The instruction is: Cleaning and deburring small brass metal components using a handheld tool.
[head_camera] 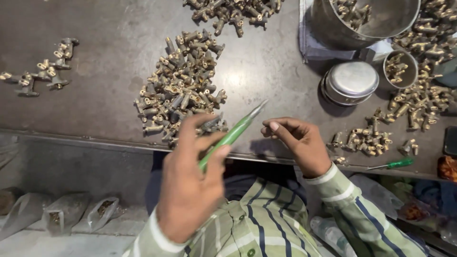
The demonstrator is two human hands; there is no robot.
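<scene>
My left hand [190, 181] grips a screwdriver with a green handle [231, 137], its metal tip pointing up and to the right. A small dark brass fitting [212, 124] shows just above the fingers of that hand. My right hand [297, 143] is beside the tip, fingers pinched together; whether a small part sits between them I cannot tell. Both hands hover at the near edge of a dark metal table [104, 95]. A big heap of brass valve fittings [183, 88] lies just beyond my left hand.
More brass fittings lie at the far left [40, 71], the top [233, 12] and the right [419, 71]. A large steel bowl [366, 21], a steel lidded tin [350, 82] and a small cup [401, 69] stand at right. A second green screwdriver [394, 164] lies at the table's edge. Plastic bags [62, 214] sit below.
</scene>
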